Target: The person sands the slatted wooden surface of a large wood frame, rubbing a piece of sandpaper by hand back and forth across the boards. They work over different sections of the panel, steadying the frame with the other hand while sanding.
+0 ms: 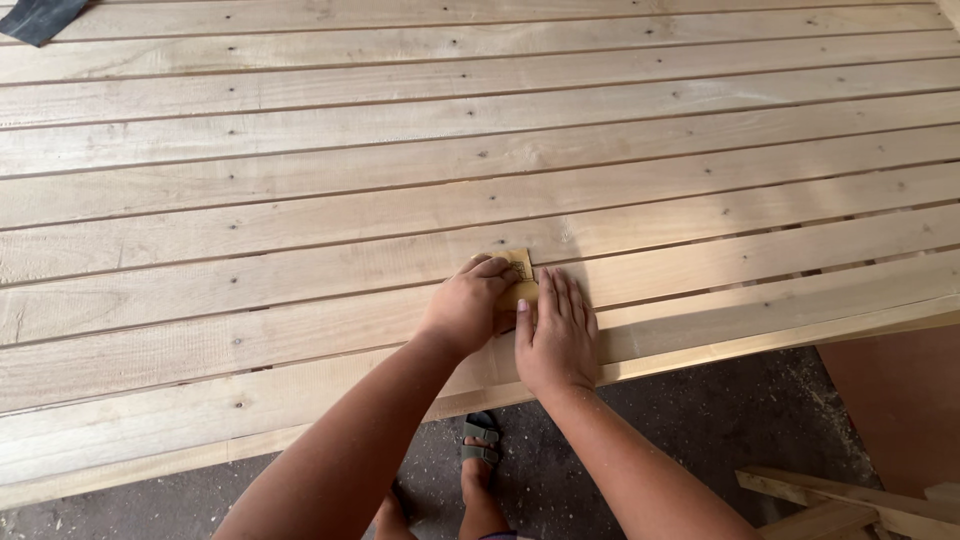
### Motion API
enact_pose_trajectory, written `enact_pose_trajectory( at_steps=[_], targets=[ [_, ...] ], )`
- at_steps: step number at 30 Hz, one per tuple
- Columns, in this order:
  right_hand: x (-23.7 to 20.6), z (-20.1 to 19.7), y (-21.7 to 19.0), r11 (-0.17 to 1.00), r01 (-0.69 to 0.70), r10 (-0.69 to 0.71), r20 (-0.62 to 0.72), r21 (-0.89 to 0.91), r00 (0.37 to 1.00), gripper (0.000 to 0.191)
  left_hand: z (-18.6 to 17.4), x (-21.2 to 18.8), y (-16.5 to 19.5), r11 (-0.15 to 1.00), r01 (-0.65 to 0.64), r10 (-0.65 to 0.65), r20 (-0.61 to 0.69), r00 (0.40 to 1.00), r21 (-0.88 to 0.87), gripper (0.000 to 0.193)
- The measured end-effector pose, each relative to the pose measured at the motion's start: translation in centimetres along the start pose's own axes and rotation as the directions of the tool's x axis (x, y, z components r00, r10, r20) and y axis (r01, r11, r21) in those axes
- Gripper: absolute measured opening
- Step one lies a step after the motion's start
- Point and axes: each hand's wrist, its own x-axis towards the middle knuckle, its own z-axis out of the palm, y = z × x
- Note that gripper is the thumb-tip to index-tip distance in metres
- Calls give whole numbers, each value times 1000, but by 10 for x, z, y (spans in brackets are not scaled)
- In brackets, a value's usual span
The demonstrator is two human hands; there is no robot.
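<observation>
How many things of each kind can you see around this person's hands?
Hands: 2, left hand and right hand
Sandpaper pieces: 1, tan sandpaper under both hands
Slatted wooden panels: 1, wooden panel
Dark cloths: 1, dark cloth
Sandalled feet: 1, foot
Total: 6

Sandpaper [519, 268]: mostly covered by left hand [468, 305] and right hand [556, 338]; one corner shows.
Dark cloth [38, 17]: far from sandpaper, cut by top edge.
Loose boards [850, 500]: below sandpaper, cut by bottom edge.
</observation>
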Motion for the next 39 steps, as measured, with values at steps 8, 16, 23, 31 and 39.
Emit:
enact_pose_trajectory(
  at_steps=[8, 16, 23, 31, 39],
  targets=[
    [0, 0, -1, 998, -37, 37, -10, 51, 999, 61, -92, -110, -92, 916, 273, -322, 132, 937, 294, 74],
    [0, -2, -3, 999, -42, 41, 17, 29, 999, 64, -178, -225, -180, 815, 232, -385, 197, 902, 532, 67],
    [1, -1, -2, 999, -41, 40, 30, 22, 999, 64, -97, -82, -62, 937, 104, -244, 413, 878, 332, 61],
    [0, -2, 0, 999, -24, 25, -2, 44, 1000, 63, -43, -10, 9, 964, 99, -185, 355, 916, 246, 61],
    [-3, 4, 2, 994, -17, 22, -52, 105, 998, 61, -146, -171, -132, 836, 227, -423, 323, 847, 499, 74]
  ],
)
